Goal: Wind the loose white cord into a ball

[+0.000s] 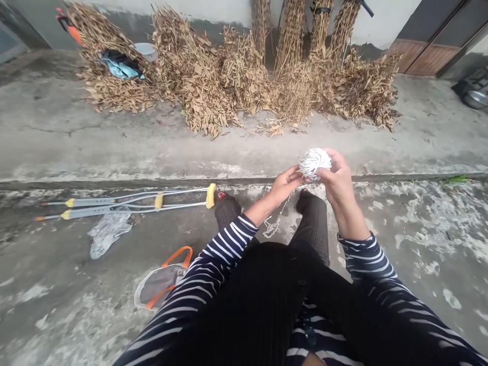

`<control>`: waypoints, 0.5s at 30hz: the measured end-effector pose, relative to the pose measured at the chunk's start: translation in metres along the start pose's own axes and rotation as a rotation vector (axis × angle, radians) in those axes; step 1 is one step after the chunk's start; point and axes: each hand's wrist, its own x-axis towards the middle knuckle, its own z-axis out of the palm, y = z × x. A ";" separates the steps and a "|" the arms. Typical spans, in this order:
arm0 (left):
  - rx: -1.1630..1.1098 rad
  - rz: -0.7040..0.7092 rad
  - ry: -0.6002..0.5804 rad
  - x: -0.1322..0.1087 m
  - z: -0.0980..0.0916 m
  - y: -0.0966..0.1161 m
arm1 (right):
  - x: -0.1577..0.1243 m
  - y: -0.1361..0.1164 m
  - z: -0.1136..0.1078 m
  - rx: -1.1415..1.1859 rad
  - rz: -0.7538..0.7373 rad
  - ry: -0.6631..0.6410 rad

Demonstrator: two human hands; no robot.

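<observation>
A white ball of yarn (314, 163) with thin dark flecks is held out in front of me, above the step's edge. My right hand (337, 175) grips it from the right, with the thumb on the near side and the fingers behind. At the ball's lower left, my left hand (285, 184) has its fingers pressed together on the yarn; the exact pinch is partly hidden. A loose yarn strand (271, 227) hangs below the left hand, down between my legs toward the ground.
A pair of crutches (125, 199) lies at left, beside a crumpled clear plastic bag (109, 231). An orange-handled bag (160, 284) sits near my left arm. Along the wall are dried plant bundles (206, 76), beyond a low concrete step (152, 152). A metal pot (475, 98) stands far right.
</observation>
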 end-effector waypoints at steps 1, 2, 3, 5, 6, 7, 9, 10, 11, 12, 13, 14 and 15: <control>0.015 0.008 0.020 0.001 -0.001 0.002 | -0.001 0.000 0.000 0.004 0.023 0.001; 0.038 0.021 0.042 0.004 -0.002 0.003 | -0.003 0.001 0.000 0.007 0.041 -0.004; 0.067 0.037 0.062 0.008 -0.002 0.004 | -0.004 0.001 0.000 0.010 0.056 -0.014; 0.131 0.063 0.088 0.016 -0.001 0.003 | -0.005 0.001 0.000 0.018 0.075 -0.039; 0.157 0.072 0.097 0.019 0.000 0.002 | -0.006 0.001 -0.001 0.022 0.078 -0.049; 0.178 0.080 0.105 0.022 0.001 0.000 | -0.006 0.001 -0.002 0.023 0.079 -0.058; 0.209 0.089 0.127 0.023 0.003 -0.004 | -0.006 0.001 -0.004 0.026 0.080 -0.067; 0.225 0.091 0.134 0.022 0.002 -0.007 | -0.007 0.001 -0.005 0.028 0.088 -0.069; 0.243 0.092 0.135 0.020 0.002 -0.009 | -0.007 0.001 -0.007 0.033 0.099 -0.068; 0.265 0.092 0.129 0.018 0.000 -0.011 | -0.006 0.001 -0.009 0.042 0.114 -0.067; 0.288 0.089 0.117 0.015 -0.001 -0.012 | -0.006 0.001 -0.011 0.054 0.129 -0.065; 0.310 0.083 0.100 0.011 -0.004 -0.014 | -0.005 0.001 -0.013 0.070 0.142 -0.064; 0.330 0.072 0.077 0.007 -0.006 -0.014 | -0.004 0.000 -0.016 0.089 0.150 -0.062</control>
